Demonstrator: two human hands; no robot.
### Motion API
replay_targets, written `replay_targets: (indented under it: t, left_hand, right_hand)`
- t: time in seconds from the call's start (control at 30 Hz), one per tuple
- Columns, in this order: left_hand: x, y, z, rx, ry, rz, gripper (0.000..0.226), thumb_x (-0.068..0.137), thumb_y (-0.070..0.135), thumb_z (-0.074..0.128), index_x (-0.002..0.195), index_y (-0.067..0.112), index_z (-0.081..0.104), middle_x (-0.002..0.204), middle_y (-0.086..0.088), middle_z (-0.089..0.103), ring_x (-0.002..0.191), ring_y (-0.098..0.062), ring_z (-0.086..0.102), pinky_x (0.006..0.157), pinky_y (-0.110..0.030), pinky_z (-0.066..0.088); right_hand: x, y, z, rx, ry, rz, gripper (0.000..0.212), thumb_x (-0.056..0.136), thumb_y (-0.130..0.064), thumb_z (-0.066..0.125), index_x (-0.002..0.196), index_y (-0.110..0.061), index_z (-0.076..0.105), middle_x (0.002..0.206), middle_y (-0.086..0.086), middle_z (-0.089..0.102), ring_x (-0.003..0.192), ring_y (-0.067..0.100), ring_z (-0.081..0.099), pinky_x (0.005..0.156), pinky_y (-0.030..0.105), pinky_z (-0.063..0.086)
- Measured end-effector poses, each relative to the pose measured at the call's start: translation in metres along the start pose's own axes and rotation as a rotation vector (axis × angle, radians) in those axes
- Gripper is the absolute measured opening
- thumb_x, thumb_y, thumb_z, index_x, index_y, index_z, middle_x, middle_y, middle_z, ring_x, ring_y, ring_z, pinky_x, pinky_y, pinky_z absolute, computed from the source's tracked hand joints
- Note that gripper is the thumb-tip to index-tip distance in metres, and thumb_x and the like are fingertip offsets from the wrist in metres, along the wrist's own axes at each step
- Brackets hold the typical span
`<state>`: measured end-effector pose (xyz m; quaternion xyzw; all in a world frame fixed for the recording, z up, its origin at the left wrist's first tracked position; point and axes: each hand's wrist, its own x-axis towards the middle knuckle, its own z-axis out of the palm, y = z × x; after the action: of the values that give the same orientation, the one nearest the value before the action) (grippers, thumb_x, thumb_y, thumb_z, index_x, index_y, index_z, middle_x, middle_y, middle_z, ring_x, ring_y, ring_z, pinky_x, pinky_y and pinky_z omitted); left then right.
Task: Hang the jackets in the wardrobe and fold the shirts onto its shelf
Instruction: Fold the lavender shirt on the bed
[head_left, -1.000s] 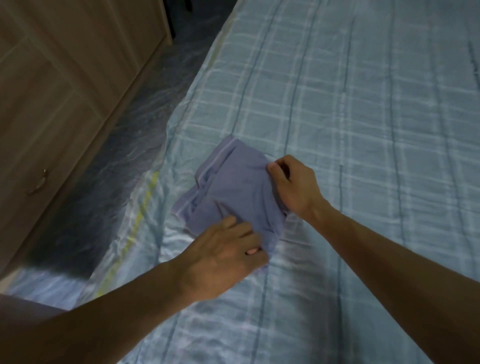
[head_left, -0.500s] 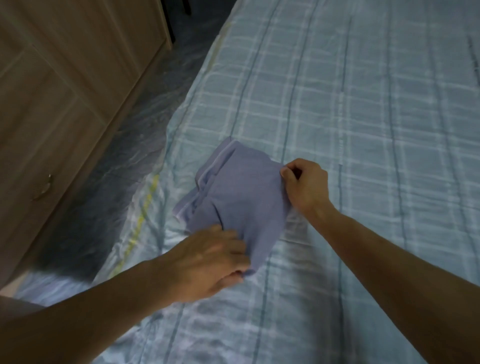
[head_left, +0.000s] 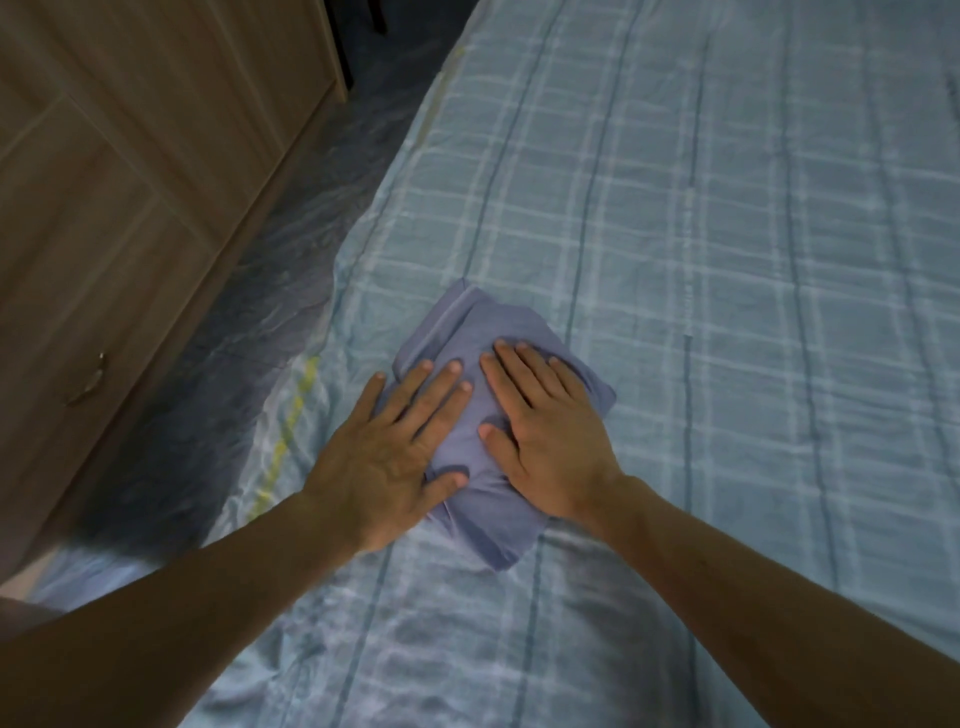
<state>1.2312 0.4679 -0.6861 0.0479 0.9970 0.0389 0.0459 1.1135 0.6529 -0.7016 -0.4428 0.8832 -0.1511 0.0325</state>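
Note:
A lavender-blue shirt (head_left: 470, 332) lies folded into a small packet on the bed, near its left edge. My left hand (head_left: 395, 452) lies flat on the packet's left side, fingers straight and spread. My right hand (head_left: 545, 431) presses flat on its right side, fingers straight and pointing away from me. The two hands sit side by side, almost touching. The wooden wardrobe (head_left: 130, 171) stands to the left with its doors shut.
The bed's pale blue checked sheet (head_left: 727, 260) stretches wide to the right and far side. A narrow strip of dark floor (head_left: 270, 291) runs between the bed and the wardrobe. A small metal handle (head_left: 88, 379) sticks out from the wardrobe front.
Both hands let go of the shirt's edges after folding it over and now lie flat on top of the smaller packet.

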Motion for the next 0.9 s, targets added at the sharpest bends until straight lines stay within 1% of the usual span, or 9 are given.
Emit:
replay_targets:
  t: [0.13,0.23,0.33,0.5,0.6,0.67,0.73,0.83,0.9]
  left_hand:
    - [0.002,-0.003,0.004,-0.041,-0.038,-0.025,0.079,0.096,0.066,0.021,0.158,0.023,-0.001,0.166,0.003,-0.004,0.153,-0.023,0.002,0.117,-0.055,0.023]
    - [0.008,-0.006,-0.008,-0.087,0.042,-0.008,0.068,0.099,0.06,0.024,0.156,0.023,0.023,0.165,-0.002,0.014,0.149,-0.029,0.023,0.113,-0.052,0.033]
    - [0.025,-0.01,-0.021,-0.278,0.131,-0.193,0.064,0.091,0.059,0.035,0.145,0.026,0.045,0.154,-0.009,0.037,0.13,-0.035,0.045,0.102,-0.048,0.045]
    - [0.057,-0.018,-0.031,-0.457,-0.125,-0.433,0.094,0.064,0.079,0.047,0.149,0.043,0.024,0.148,-0.01,0.039,0.129,-0.035,0.044,0.109,-0.045,0.038]
    - [0.066,-0.017,-0.039,-0.486,-0.189,-0.454,0.1,0.064,0.075,0.066,0.149,0.048,0.02,0.136,-0.013,0.046,0.122,-0.035,0.05,0.105,-0.043,0.042]
    - [0.067,-0.016,-0.043,-0.469,-0.206,-0.431,0.106,0.059,0.077,0.066,0.149,0.048,0.018,0.129,-0.014,0.051,0.117,-0.035,0.054,0.101,-0.042,0.044]
    - [0.067,-0.016,-0.043,-0.482,-0.209,-0.426,0.105,0.06,0.073,0.068,0.149,0.047,0.018,0.13,-0.014,0.055,0.117,-0.035,0.055,0.1,-0.042,0.045]
    - [0.064,-0.014,-0.039,-0.678,-0.171,-0.48,0.098,0.066,0.052,0.08,0.147,0.045,0.026,0.138,-0.01,0.055,0.123,-0.032,0.054,0.104,-0.041,0.045]
    - [0.059,-0.01,-0.038,-0.818,-0.097,-0.516,0.094,0.07,0.036,0.084,0.147,0.042,0.03,0.142,-0.004,0.052,0.127,-0.028,0.052,0.106,-0.037,0.043]
  right_hand:
    - [0.008,0.0,0.003,-0.002,-0.043,0.051,0.067,0.096,-0.05,0.033,0.153,-0.013,0.026,0.158,0.007,0.028,0.147,0.021,0.023,0.119,0.042,0.018]
    - [0.004,-0.002,-0.005,0.095,0.026,0.094,0.067,0.095,-0.049,0.041,0.15,-0.012,0.032,0.157,0.01,0.03,0.146,0.024,0.025,0.118,0.046,0.021]
    - [-0.018,-0.013,-0.014,0.198,0.216,0.318,0.064,0.089,-0.046,0.053,0.142,-0.011,0.044,0.151,0.015,0.037,0.139,0.03,0.033,0.113,0.046,0.029]
    - [-0.052,-0.051,-0.013,0.402,0.249,0.621,0.073,0.085,-0.042,0.064,0.148,-0.025,0.033,0.157,0.015,0.018,0.14,0.031,0.027,0.11,0.044,0.034]
    - [-0.046,-0.057,-0.021,0.576,0.235,0.738,0.077,0.084,-0.04,0.07,0.148,-0.028,0.028,0.142,0.008,0.033,0.117,0.022,0.048,0.09,0.025,0.049]
    - [-0.038,-0.056,-0.028,0.647,0.165,0.804,0.081,0.083,-0.043,0.069,0.148,-0.031,0.024,0.128,0.006,0.047,0.097,0.016,0.054,0.07,0.016,0.043]
    - [-0.032,-0.054,-0.034,0.742,0.112,0.848,0.084,0.083,-0.041,0.07,0.15,-0.031,0.021,0.121,0.004,0.058,0.09,0.014,0.059,0.069,0.018,0.044]
    - [-0.03,-0.056,-0.035,0.843,0.172,0.846,0.08,0.085,-0.027,0.071,0.15,-0.03,0.025,0.102,-0.008,0.056,0.068,-0.007,0.048,0.056,0.003,0.04]
    - [-0.032,-0.054,-0.036,0.867,0.243,0.826,0.074,0.085,-0.013,0.07,0.147,-0.027,0.033,0.103,-0.01,0.057,0.067,-0.014,0.051,0.059,-0.002,0.038]
